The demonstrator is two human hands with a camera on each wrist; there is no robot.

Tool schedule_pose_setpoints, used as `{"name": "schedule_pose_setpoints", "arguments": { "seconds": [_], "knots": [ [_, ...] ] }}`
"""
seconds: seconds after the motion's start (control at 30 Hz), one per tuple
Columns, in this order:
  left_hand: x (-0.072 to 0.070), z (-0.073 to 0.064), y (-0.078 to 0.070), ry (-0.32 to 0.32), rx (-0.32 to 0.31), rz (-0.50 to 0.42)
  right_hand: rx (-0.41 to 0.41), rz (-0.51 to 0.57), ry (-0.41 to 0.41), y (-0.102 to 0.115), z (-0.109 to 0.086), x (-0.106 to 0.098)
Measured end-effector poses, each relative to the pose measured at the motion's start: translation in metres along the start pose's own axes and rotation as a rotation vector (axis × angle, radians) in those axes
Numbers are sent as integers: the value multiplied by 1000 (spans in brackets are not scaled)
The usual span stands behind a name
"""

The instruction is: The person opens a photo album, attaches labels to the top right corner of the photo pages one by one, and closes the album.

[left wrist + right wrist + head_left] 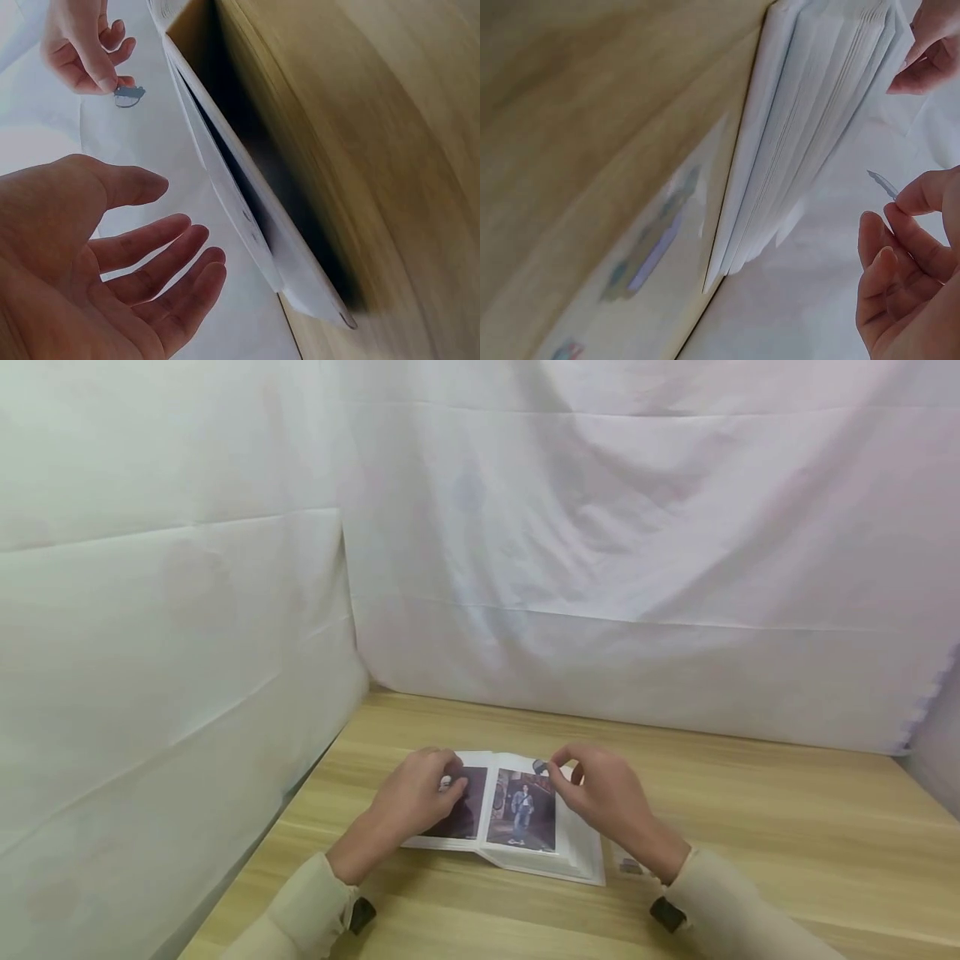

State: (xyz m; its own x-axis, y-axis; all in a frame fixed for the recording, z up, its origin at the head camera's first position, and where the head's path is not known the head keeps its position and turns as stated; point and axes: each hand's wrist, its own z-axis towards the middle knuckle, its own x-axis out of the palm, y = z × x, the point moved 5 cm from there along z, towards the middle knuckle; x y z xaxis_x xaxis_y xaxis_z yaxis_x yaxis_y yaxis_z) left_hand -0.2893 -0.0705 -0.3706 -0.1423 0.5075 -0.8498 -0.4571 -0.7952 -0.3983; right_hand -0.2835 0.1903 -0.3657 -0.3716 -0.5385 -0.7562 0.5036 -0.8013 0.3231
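A thick white photo album lies open on the table, with a dark photo on its left page. The right page carries a photo of a standing figure. Between thumb and index finger, my right hand pinches a small thin grey-blue piece that looks like a sticker, held above the upper right page. Over the left page is my left hand; its fingers are loosely bent and hold nothing. Whether they touch the page cannot be told.
Right of the album, partly under my right wrist, a clear sheet with coloured printed shapes lies on the wooden table. White cloth hangs behind the table, and more white cloth hangs along the left side.
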Motion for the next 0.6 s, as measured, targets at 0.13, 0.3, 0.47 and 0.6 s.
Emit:
{"name": "schedule_pose_setpoints", "arguments": {
  "seconds": [0.13,0.3,0.47,0.6],
  "knots": [
    [0,1,4,20,-26,6,12,0,21,3,5,4],
    [1,2,8,38,-56,-5,47,-3,76,8,14,11],
    [2,4,13,39,-61,-12,75,-23,118,11,24,19],
    [2,5,15,46,-75,3,105,-33,148,13,32,27]
  ]
}}
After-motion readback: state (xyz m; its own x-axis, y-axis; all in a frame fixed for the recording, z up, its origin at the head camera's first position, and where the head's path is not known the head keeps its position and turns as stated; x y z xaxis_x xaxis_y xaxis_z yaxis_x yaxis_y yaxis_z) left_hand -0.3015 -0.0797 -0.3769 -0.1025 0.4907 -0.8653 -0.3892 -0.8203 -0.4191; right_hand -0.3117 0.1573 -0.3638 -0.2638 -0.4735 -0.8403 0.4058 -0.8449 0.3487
